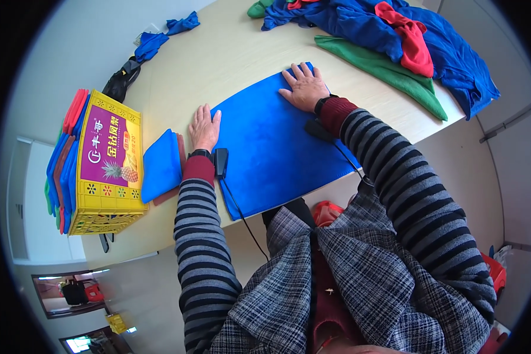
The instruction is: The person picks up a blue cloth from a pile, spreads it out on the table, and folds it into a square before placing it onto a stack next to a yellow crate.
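Observation:
A blue cloth (271,147) lies spread flat on the pale table, its near edge hanging slightly over the front. My right hand (305,88) presses flat near the cloth's far right corner, fingers spread. Along its left edge rests my left hand (204,128), palm down with fingers stretched out; part of it seems to be on the bare tabletop. Neither hand grips anything. To the left of my left hand lie a folded blue cloth (161,166) and a reddish-brown one (182,150) partly under it.
A yellow crate (109,219) with folded cloths (66,159) over its far side stands at the left. Blue, red and green cloths (360,29) heap at the far right, with a green cloth (383,74) along the edge. A black object (121,81) and blue scraps (152,45) lie at the back left.

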Demonstrator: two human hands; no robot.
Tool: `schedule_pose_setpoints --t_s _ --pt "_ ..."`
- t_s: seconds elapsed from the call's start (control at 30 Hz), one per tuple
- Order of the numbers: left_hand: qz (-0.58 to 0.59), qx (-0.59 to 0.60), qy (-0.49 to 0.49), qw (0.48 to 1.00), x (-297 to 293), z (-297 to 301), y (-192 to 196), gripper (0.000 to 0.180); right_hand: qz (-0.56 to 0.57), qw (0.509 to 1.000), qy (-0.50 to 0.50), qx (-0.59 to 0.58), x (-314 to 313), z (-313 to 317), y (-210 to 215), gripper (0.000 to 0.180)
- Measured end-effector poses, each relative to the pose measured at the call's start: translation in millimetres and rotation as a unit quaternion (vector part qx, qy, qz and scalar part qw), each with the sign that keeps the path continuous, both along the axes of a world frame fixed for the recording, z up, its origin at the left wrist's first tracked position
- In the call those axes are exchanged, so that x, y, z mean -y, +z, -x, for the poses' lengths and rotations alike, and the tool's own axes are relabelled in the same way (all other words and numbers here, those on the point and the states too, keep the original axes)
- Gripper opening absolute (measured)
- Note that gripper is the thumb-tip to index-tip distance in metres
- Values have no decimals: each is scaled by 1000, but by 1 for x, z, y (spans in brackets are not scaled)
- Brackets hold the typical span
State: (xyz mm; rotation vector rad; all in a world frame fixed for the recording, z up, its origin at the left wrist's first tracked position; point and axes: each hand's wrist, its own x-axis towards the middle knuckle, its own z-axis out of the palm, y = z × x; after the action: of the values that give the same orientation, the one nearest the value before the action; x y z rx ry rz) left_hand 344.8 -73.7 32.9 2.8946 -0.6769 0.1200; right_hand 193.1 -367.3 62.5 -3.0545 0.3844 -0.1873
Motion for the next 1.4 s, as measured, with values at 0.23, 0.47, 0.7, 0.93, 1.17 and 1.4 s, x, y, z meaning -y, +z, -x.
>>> schedule_pose_setpoints --t_s 0.23,0.47,0.7,0.93,1.17,1.4 --pt "-23 58 -79 995 34 35 10 69 49 994 91 -19 -26 -11 3 67" --pt "-5 8 -101 995 27 30 2 65 -24 998 58 -11 -18 -18 -3 66" --pt "12 10 -47 999 11 24 -2 68 -25 999 -17 13 24 -3 -12 68" --pt "8 6 -7 1000 -7 37 0 70 -22 999 -40 23 44 36 -14 65" --pt "-59 59 -14 996 -34 92 19 68 77 996 -16 43 36 95 -7 65" --pt "-5 59 -155 986 -18 226 20 65 -29 987 145 56 -87 155 -1 66"
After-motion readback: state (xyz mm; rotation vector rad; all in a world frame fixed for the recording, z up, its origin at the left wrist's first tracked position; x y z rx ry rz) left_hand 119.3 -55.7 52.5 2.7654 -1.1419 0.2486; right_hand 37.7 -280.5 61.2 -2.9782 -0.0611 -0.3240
